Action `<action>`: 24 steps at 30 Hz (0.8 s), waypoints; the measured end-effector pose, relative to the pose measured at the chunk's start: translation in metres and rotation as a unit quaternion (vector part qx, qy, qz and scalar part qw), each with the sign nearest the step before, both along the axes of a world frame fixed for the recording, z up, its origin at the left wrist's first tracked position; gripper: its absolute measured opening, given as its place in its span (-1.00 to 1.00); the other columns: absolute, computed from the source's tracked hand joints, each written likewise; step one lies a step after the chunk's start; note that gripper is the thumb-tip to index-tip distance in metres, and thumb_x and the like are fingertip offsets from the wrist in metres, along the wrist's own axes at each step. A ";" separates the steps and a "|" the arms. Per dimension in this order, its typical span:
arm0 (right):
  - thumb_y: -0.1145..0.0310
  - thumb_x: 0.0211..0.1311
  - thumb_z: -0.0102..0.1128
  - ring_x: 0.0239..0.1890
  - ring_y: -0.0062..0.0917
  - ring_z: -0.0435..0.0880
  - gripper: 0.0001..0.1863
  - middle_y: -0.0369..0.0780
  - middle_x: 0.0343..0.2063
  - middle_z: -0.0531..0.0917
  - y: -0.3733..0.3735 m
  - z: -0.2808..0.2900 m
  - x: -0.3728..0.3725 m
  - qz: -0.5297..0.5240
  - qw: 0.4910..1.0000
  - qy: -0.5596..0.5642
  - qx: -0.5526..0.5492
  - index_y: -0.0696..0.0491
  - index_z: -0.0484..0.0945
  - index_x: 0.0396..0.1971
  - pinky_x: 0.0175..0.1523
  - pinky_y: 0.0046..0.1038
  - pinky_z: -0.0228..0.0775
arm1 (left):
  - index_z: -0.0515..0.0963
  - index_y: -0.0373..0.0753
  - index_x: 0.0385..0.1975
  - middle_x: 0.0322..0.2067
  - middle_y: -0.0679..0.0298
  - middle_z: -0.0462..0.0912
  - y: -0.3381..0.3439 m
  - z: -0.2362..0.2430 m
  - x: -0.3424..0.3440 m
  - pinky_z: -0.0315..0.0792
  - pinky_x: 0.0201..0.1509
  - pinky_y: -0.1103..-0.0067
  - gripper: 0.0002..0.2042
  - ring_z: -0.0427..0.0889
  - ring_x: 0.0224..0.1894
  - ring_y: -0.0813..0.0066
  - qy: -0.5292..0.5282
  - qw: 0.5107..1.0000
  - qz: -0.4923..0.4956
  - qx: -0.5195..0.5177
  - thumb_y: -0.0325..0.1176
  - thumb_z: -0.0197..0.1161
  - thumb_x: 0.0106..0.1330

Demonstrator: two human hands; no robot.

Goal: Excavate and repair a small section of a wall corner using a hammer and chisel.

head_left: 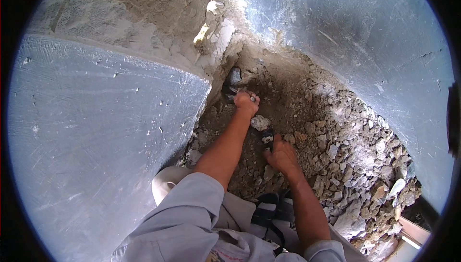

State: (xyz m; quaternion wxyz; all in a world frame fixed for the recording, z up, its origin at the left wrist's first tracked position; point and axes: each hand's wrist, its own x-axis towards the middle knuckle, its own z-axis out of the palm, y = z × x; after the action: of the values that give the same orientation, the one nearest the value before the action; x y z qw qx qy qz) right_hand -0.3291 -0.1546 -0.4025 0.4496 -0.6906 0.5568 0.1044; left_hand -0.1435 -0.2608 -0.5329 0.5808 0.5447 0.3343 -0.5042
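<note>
My left hand (246, 100) is closed around a metal chisel (252, 99), its round end showing above my fingers and its lower part angled toward a grey stone (235, 75) at the foot of the broken corner. Just below and right of it, my right hand (282, 154) grips the dark handle of a hammer (267, 137); its pale, dust-caked head (260, 122) is close beside my left wrist. Both hands are over loose brown earth (288, 99) in the recess. The chisel's tip is hard to make out.
Grey-painted wall faces (86, 123) (365, 31) flank me, with broken plaster (144, 27) behind. Rubble (350, 156) heaps along the right. My sandalled feet (266, 209) are below my hands. A board (410, 231) lies at lower right.
</note>
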 end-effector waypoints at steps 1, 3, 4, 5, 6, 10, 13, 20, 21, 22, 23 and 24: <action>0.23 0.10 0.23 -0.15 0.00 0.66 -0.52 0.15 -0.30 0.65 0.000 0.000 0.000 0.001 1.000 -0.001 0.001 0.27 0.36 -0.11 -0.01 -0.08 0.47 | 0.39 -0.19 -0.36 -0.49 0.32 0.44 -0.005 -0.005 0.005 0.41 -0.35 0.42 -0.79 0.42 -0.45 0.42 0.015 1.000 0.014 -0.010 -0.30 -0.16 0.47; 0.22 0.11 0.23 -0.15 0.01 0.66 -0.52 0.16 -0.30 0.65 0.001 0.002 -0.001 0.013 1.000 -0.005 -0.008 0.28 0.36 -0.12 -0.02 -0.08 0.47 | 0.40 -0.20 -0.35 -0.47 0.31 0.45 -0.022 -0.009 0.011 0.42 -0.36 0.43 -0.79 0.44 -0.44 0.40 0.035 0.999 0.027 -0.019 -0.29 -0.15 0.46; 0.22 0.11 0.23 -0.15 0.01 0.66 -0.52 0.16 -0.30 0.65 0.001 0.002 -0.004 0.012 1.000 -0.001 -0.007 0.28 0.36 -0.12 -0.02 -0.08 0.47 | 0.40 -0.20 -0.35 -0.47 0.31 0.45 -0.034 -0.006 0.012 0.43 -0.35 0.44 -0.81 0.45 -0.42 0.40 0.073 0.996 0.044 0.012 -0.31 -0.14 0.45; 0.22 0.11 0.23 -0.15 0.02 0.66 -0.52 0.16 -0.30 0.65 0.001 0.002 -0.006 0.009 1.000 -0.005 -0.007 0.28 0.37 -0.13 -0.02 -0.08 0.47 | 0.41 -0.20 -0.36 -0.47 0.31 0.46 -0.042 -0.002 0.013 0.43 -0.34 0.45 -0.82 0.46 -0.41 0.40 0.110 0.991 0.060 0.043 -0.33 -0.14 0.43; 0.22 0.10 0.23 -0.14 0.03 0.65 -0.52 0.17 -0.30 0.65 0.001 0.005 0.005 0.014 0.999 -0.028 -0.009 0.29 0.37 -0.14 -0.01 -0.08 0.47 | 0.42 -0.16 -0.38 -0.47 0.32 0.47 -0.035 -0.018 0.041 0.45 -0.34 0.46 -0.85 0.46 -0.40 0.44 0.126 0.990 0.064 0.002 -0.37 -0.11 0.40; 0.23 0.11 0.24 -0.14 0.02 0.65 -0.53 0.16 -0.30 0.65 0.004 0.000 0.000 -0.018 0.999 -0.028 -0.022 0.28 0.38 -0.13 -0.01 -0.07 0.46 | 0.42 -0.13 -0.39 -0.48 0.32 0.47 0.009 -0.032 0.058 0.42 -0.41 0.48 -0.85 0.46 -0.41 0.48 0.097 0.994 -0.010 -0.046 -0.35 -0.08 0.41; 0.24 0.09 0.25 -0.12 0.02 0.64 -0.53 0.15 -0.28 0.65 0.002 0.008 -0.001 -0.016 1.000 -0.024 -0.006 0.26 0.38 -0.12 0.01 -0.06 0.45 | 0.38 -0.10 -0.48 -0.66 0.29 0.35 0.048 -0.027 0.049 0.27 -0.52 0.41 -0.82 0.32 -0.61 0.40 -0.066 0.965 -0.256 -0.007 -0.36 -0.07 0.42; 0.22 0.06 0.26 -0.11 0.01 0.64 -0.51 0.14 -0.26 0.65 0.005 0.002 0.001 -0.022 0.999 -0.026 -0.018 0.26 0.40 -0.11 -0.01 -0.08 0.47 | 0.30 -0.12 -0.54 -0.68 0.29 0.31 0.041 0.011 0.024 0.13 -0.61 0.41 -0.76 0.24 -0.69 0.40 -0.068 0.989 -0.130 -0.004 -0.32 -0.11 0.44; 0.22 0.06 0.26 -0.12 0.01 0.65 -0.51 0.14 -0.26 0.65 0.006 0.003 -0.002 -0.024 0.999 -0.021 -0.019 0.26 0.40 -0.11 -0.01 -0.08 0.47 | 0.28 -0.12 -0.54 -0.69 0.28 0.30 0.039 0.017 0.020 0.12 -0.61 0.41 -0.76 0.24 -0.69 0.40 -0.057 0.991 -0.118 -0.002 -0.31 -0.11 0.43; 0.22 0.06 0.26 -0.12 0.01 0.65 -0.51 0.14 -0.26 0.65 0.006 0.002 -0.003 -0.025 0.999 -0.019 -0.021 0.26 0.40 -0.11 -0.01 -0.08 0.47 | 0.27 -0.12 -0.55 -0.70 0.28 0.30 0.038 0.021 0.015 0.11 -0.62 0.41 -0.76 0.24 -0.69 0.40 -0.046 0.993 -0.105 0.001 -0.30 -0.11 0.43; 0.22 0.06 0.26 -0.12 0.01 0.65 -0.50 0.14 -0.26 0.65 0.005 0.000 -0.005 -0.031 0.999 -0.020 -0.023 0.26 0.40 -0.10 -0.01 -0.08 0.47 | 0.27 -0.12 -0.55 -0.70 0.28 0.30 0.038 0.019 0.010 0.11 -0.62 0.41 -0.76 0.24 -0.69 0.40 -0.043 0.993 -0.107 -0.001 -0.30 -0.11 0.43; 0.22 0.05 0.27 -0.12 0.01 0.65 -0.50 0.14 -0.26 0.65 0.006 -0.002 -0.003 -0.034 0.999 -0.025 -0.023 0.26 0.40 -0.10 -0.01 -0.07 0.47 | 0.27 -0.12 -0.55 -0.71 0.28 0.29 0.041 0.017 0.009 0.12 -0.62 0.40 -0.76 0.25 -0.70 0.39 -0.071 0.991 -0.117 -0.004 -0.30 -0.12 0.42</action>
State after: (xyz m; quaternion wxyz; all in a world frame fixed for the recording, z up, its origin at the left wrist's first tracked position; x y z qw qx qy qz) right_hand -0.3324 -0.1489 -0.4044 0.4507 -0.6839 0.5707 0.0590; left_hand -0.1349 -0.2202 -0.5162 0.5421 0.6119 0.2241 -0.5306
